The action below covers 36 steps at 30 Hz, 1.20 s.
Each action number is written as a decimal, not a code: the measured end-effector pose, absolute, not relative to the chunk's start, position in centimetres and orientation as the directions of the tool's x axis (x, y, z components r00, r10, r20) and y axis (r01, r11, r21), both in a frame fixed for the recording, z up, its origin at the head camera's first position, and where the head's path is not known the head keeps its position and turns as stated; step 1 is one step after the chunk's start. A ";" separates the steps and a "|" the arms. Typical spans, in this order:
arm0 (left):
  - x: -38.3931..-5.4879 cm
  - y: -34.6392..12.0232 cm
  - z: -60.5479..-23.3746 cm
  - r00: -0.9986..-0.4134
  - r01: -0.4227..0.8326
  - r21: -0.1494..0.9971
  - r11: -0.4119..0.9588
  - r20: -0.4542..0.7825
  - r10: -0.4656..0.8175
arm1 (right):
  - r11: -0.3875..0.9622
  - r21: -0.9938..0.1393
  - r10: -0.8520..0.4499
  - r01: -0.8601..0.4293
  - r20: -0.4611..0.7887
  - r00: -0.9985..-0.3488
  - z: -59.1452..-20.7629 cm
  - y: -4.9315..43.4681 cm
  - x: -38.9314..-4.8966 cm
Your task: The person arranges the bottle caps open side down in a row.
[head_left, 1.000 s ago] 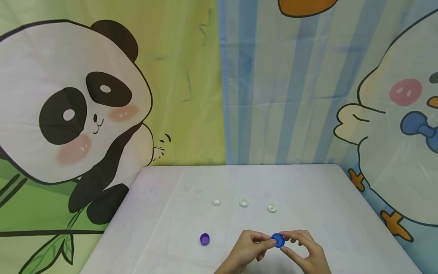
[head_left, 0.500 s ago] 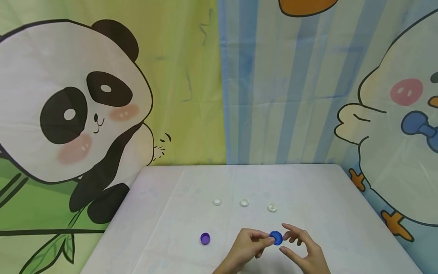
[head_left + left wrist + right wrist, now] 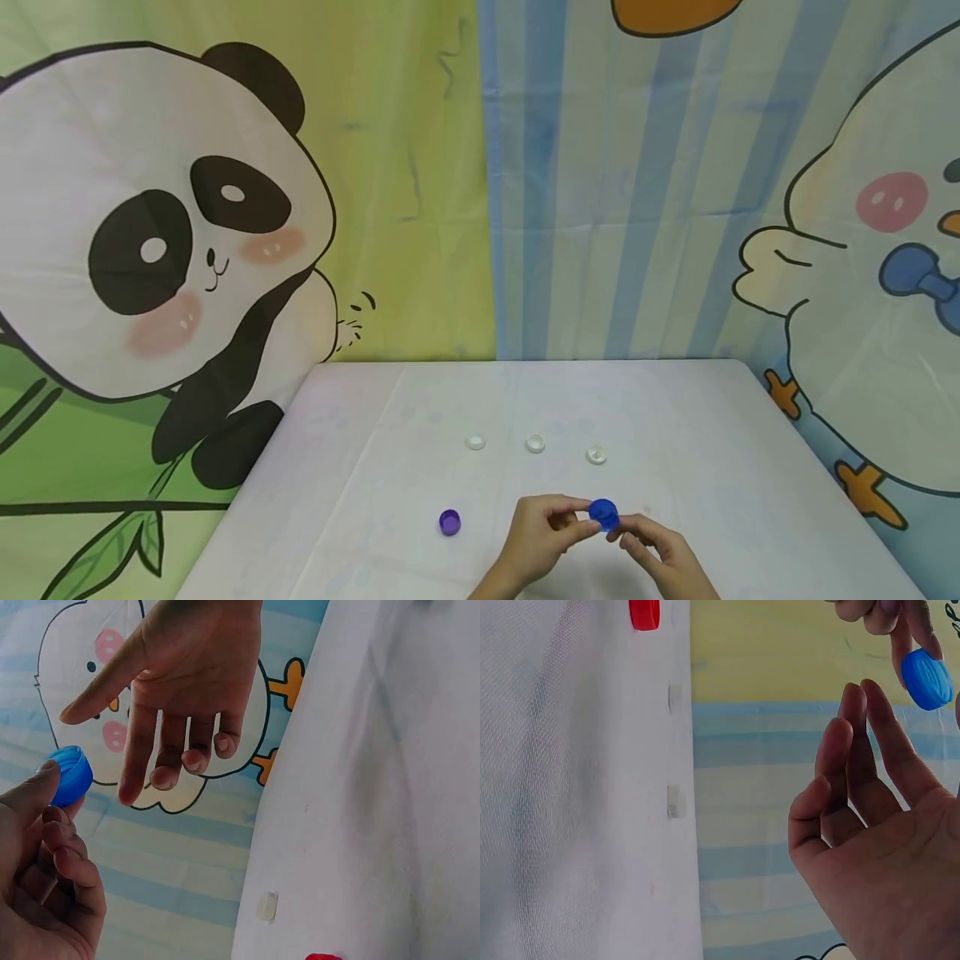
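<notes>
Head view: one blue cap, pinched in your left grip above the bench, your right grip just beside it. Left wrist view: cap at your left fingertips, your right grip unclenched, fingers extended. Right wrist view: cap near your right fingertips, apart from them.

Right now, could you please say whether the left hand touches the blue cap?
Touching: the left wrist view shows the left hand pinching the blue cap, thumb against it.

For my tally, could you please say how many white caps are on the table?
3, in a row beyond the blue cap: left cap, middle cap, right cap; others could be hidden.
</notes>
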<state>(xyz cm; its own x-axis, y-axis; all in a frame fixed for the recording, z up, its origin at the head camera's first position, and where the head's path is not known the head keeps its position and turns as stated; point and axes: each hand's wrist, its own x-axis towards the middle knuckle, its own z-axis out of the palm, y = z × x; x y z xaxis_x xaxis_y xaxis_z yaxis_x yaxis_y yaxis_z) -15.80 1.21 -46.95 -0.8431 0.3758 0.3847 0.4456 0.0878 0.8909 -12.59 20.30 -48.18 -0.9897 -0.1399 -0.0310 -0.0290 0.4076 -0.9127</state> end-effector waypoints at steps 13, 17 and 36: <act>-17.0 0.9 -48.4 -0.523 0.850 0.483 0.208 0.733 0.435 | 0.184 -0.906 -0.330 -0.381 0.308 -0.892 -49.1 21.0 -12.9; -17.0 0.7 -48.4 -0.493 0.869 0.436 0.233 0.742 0.454 | 0.195 -0.921 -0.303 -0.338 0.271 -0.914 -48.9 20.9 -12.9; -16.9 0.4 -48.8 -0.472 0.882 0.387 0.270 0.734 0.488 | 0.273 -0.949 -0.161 -0.156 0.115 -0.980 -48.8 20.2 -12.6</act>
<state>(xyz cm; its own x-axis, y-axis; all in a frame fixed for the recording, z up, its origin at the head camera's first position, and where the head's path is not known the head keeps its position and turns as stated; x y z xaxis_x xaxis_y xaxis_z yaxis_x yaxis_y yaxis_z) -16.86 0.42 -48.82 -0.4716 0.4885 0.7341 0.8817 0.2703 0.3866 -12.55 20.22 -48.82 -0.9803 -0.1609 0.1149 -0.1560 0.2730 -0.9493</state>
